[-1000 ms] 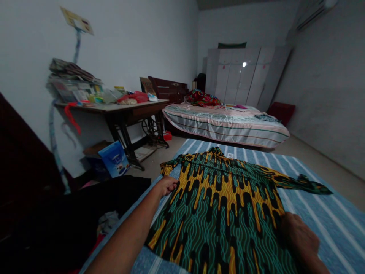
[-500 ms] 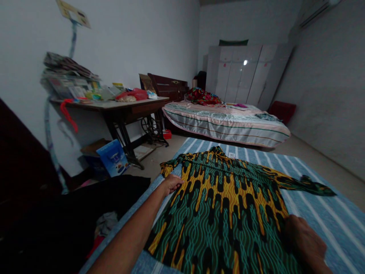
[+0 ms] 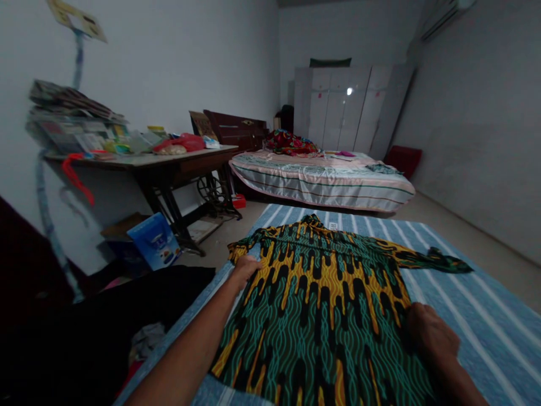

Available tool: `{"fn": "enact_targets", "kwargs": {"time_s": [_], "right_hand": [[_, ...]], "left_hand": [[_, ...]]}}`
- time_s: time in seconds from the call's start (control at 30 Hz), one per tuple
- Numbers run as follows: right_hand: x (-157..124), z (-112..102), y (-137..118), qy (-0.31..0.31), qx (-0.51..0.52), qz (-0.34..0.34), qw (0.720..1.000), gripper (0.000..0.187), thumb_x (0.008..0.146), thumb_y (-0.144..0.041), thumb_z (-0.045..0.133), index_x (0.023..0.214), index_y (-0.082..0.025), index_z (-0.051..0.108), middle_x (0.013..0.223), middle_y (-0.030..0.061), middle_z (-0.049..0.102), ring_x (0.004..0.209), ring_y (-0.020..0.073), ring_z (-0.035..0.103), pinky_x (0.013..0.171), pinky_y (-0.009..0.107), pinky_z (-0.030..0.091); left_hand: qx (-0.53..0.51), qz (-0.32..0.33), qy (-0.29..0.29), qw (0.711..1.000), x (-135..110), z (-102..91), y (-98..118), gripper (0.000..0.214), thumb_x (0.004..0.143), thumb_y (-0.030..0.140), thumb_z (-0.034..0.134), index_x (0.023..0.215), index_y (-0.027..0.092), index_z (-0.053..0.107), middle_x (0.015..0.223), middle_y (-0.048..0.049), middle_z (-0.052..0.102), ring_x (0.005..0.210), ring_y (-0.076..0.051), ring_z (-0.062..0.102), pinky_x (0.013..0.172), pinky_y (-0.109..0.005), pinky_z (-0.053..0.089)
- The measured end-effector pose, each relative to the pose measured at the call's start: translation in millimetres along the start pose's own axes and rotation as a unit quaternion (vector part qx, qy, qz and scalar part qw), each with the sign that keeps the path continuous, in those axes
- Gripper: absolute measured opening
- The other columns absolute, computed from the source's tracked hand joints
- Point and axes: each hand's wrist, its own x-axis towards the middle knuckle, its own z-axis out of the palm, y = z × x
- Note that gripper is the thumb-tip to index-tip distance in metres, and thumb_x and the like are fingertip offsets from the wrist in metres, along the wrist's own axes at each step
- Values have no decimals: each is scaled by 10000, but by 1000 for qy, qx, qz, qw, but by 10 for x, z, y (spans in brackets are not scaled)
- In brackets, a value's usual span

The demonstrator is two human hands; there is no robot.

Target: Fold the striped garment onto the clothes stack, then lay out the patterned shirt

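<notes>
A long-sleeved shirt [image 3: 321,304], patterned in green, black and yellow, lies spread on a blue and white striped cloth [image 3: 439,299]. Its collar points away from me and its right sleeve stretches out to the side. My left hand [image 3: 246,270] is closed on the shirt's left edge, just below the left sleeve. On the opposite side, my right hand [image 3: 433,332] is closed on the right edge, lower down, with its fingertips mostly hidden. Between the two hands the fabric lies fairly flat.
Dark fabric [image 3: 169,299] lies at the left beside the striped cloth. Behind it are a blue box [image 3: 155,242] and a sewing machine table [image 3: 147,160] loaded with small items. A bed [image 3: 321,180] stands ahead, with a wardrobe [image 3: 333,113] at the back wall.
The view has turned slightly right, so the room and shirt appear shifted left. Both hands keep their hold on the shirt's sides, which looks much the same.
</notes>
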Motion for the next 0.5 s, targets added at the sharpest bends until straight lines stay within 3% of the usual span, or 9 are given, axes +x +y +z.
{"fn": "enact_targets", "kwargs": {"time_s": [0.23,0.5], "right_hand": [[65,8,63,-20,10,-15,1000,376,966,-250,210,925,-159,573,974,117,631,843,249,654,612,321,402],[64,-174,23,-53,24,23,998,330,936,-248,285,941,-155,602,981,145,666,921,278,645,651,325,423]], "left_hand": [[-39,-40,1,998,110,10,-70,176,516,132,688,638,147,563,551,-19,589,567,-184,603,489,-244,464],[-54,-35,-1,998,98,1,-86,234,499,171,718,682,146,574,578,-26,602,561,-180,600,468,-233,453]]}}
